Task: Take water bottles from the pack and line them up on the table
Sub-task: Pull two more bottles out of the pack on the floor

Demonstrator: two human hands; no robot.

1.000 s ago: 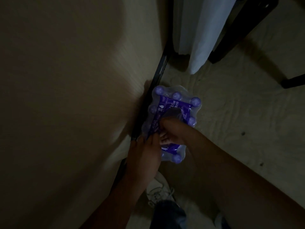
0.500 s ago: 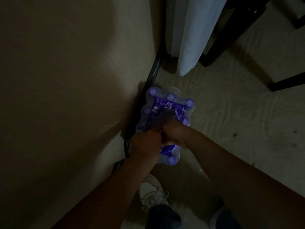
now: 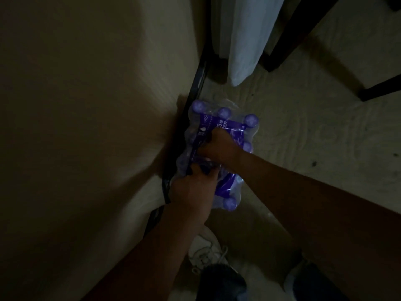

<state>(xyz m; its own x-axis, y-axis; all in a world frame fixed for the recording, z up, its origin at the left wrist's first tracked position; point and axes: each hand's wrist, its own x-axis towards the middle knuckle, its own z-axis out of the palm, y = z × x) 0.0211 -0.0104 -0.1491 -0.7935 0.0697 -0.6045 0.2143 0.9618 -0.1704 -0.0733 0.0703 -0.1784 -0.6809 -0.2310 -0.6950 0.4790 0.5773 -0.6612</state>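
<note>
A shrink-wrapped pack of water bottles (image 3: 225,124) with purple caps and a purple band stands on the pale floor, beside the table's black edge. The light wooden table (image 3: 86,127) fills the left of the view. My left hand (image 3: 193,190) grips the plastic wrap at the near side of the pack's top. My right hand (image 3: 219,146) is closed on the wrap at the middle, fingers dug in. A dark gap shows in the wrap between both hands. Several caps show around my hands; the rest of the bottles are hidden.
A white cloth (image 3: 247,40) hangs down beyond the pack. Dark furniture legs (image 3: 290,40) stand at the upper right. My white shoe (image 3: 206,253) and trouser leg are just below the pack. Patterned floor (image 3: 314,137) stretches to the right.
Both hands have closed on the wrap and pulled apart slightly; my right hand has shifted towards the pack's far side and a dark gap has appeared in the plastic between them.
</note>
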